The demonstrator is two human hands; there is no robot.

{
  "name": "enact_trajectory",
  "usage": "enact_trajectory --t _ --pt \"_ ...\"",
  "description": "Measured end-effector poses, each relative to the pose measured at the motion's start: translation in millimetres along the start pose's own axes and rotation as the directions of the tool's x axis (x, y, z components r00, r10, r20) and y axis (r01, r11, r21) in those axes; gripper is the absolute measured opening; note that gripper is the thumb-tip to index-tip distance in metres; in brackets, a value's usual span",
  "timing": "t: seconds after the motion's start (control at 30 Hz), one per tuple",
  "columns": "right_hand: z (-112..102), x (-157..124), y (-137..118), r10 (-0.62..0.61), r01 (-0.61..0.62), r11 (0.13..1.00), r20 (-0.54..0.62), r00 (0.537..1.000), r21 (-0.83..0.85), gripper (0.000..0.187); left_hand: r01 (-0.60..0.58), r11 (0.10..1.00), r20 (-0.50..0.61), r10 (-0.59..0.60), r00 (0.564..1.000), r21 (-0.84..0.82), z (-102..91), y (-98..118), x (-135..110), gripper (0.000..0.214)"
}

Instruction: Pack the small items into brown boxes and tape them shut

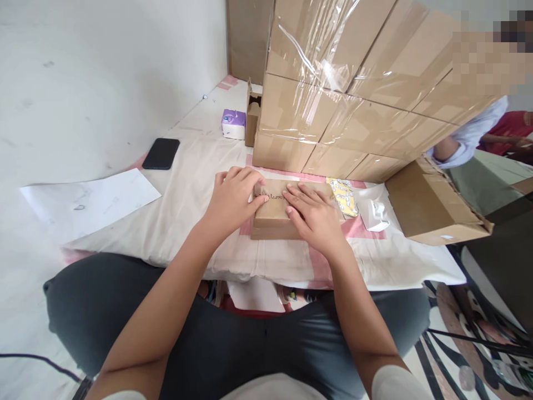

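Observation:
A small flat cardboard box [272,214] with dark lettering on its top lies on the cloth in front of me. My left hand [235,194] grips its left end, thumb on the top face and fingers bent round the far corner. My right hand [314,214] rests on the top toward the right, fingers stretched flat and slightly apart. Part of the lettering and the box's right end are hidden under the right hand. Just beyond that hand lies a yellow patterned packet [342,195], with a small white box-like item [373,215] to its right.
Tall stacked cartons [291,108] in clear film stand behind the box. An open carton [420,205] sits at the right. Toward the left are a tissue pack [234,124], a black phone [161,154] and a paper sheet [91,203]. Another person's sleeve [472,133] shows behind the cartons.

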State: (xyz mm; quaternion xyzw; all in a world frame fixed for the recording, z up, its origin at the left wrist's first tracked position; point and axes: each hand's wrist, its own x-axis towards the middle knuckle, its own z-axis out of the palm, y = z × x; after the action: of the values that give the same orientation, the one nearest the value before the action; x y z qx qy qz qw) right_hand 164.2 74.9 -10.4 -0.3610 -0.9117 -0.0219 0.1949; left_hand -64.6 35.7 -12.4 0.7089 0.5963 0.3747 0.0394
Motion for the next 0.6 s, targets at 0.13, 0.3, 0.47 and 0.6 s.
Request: enact_trajectory --t 0.13,0.3,0.47,0.6 --pt "-1 0 0 -0.009 0.009 1.0 0.022 1.0 -0.016 0.042 0.075 0.997 0.019 -0.075 0.997 0.0 -0.7 -4 0 0.043" --pt "-1 -1 0 -0.004 0.005 1.0 0.005 1.0 -0.017 0.041 0.276 0.879 0.048 -0.279 0.959 -0.389 22.9 -17 4 0.045" --pt "1 -1 0 0.002 -0.002 0.999 0.001 1.0 -0.035 0.041 0.381 0.713 0.071 -0.425 0.903 -0.589 43.4 -22 8 0.03" --pt "0 -2 -1 0.001 0.001 0.999 0.023 1.0 -0.051 0.042 0.47 0.644 0.35 -0.316 0.882 -0.604 26.9 -20 5 0.079"
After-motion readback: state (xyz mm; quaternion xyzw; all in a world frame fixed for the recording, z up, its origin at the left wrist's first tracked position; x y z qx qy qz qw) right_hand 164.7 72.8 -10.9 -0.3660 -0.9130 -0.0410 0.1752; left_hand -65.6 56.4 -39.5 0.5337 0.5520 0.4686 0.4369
